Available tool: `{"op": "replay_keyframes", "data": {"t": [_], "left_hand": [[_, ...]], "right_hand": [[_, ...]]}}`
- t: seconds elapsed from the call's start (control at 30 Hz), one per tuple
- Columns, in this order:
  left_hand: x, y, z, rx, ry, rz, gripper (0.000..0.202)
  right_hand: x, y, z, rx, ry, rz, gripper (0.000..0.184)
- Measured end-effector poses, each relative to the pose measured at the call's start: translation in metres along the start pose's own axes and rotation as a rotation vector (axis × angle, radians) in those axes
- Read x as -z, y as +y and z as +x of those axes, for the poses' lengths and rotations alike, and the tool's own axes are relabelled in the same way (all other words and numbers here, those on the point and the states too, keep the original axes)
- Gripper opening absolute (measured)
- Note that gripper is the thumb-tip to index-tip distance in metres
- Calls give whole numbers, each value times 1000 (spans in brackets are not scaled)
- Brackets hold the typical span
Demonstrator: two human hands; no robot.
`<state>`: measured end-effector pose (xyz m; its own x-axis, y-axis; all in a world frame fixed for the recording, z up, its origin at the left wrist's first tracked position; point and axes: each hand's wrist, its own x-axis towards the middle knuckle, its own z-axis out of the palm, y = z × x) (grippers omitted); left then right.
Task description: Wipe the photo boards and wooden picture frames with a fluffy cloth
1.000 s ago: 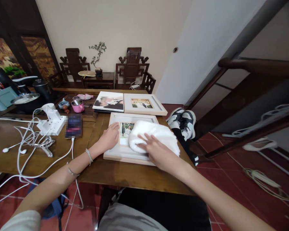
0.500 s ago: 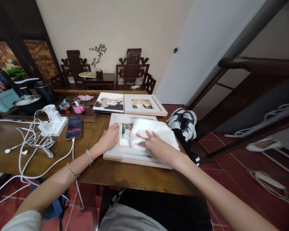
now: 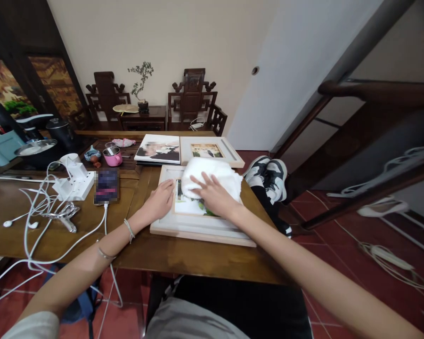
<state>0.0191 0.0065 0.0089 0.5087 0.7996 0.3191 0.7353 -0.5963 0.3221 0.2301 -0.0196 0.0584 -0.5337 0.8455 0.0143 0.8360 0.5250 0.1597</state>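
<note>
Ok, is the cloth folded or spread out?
Folded or bunched: the cloth is a thick pad under the right hand, covering part of the frame.

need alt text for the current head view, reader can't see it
Right hand spread on a fluffy white cloth atop a pale wooden picture frame lying on a brown wooden table, left hand resting on the frame's left side. Another pale wooden frame lies just behind.

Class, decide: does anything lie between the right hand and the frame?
Yes: the cloth. It lies under the fingers of the right hand, on the frame, covering part of its photo.
</note>
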Motion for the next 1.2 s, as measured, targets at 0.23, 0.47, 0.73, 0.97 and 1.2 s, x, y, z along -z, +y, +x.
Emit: {"op": "replay_keyframes", "data": {"t": [0.23, 0.47, 0.73, 0.97, 1.2], "left_hand": [[-4, -3, 1, 8, -5, -22, 42], [-1, 2, 0, 42, -2, -38, 43], [0, 3, -1, 53, -2, -97, 43], [0, -2, -2, 35, 101, -251, 51], [7, 7, -4, 93, 139, -371, 61]], "right_hand": [[2, 4, 17, -17, -58, -2, 72], [54, -39, -58, 214, -298, 281, 76], [29, -28, -37, 158, -167, 214, 77], [10, -19, 50, 7, 0, 18, 61], [34, -51, 12, 151, -123, 90, 64]]}}
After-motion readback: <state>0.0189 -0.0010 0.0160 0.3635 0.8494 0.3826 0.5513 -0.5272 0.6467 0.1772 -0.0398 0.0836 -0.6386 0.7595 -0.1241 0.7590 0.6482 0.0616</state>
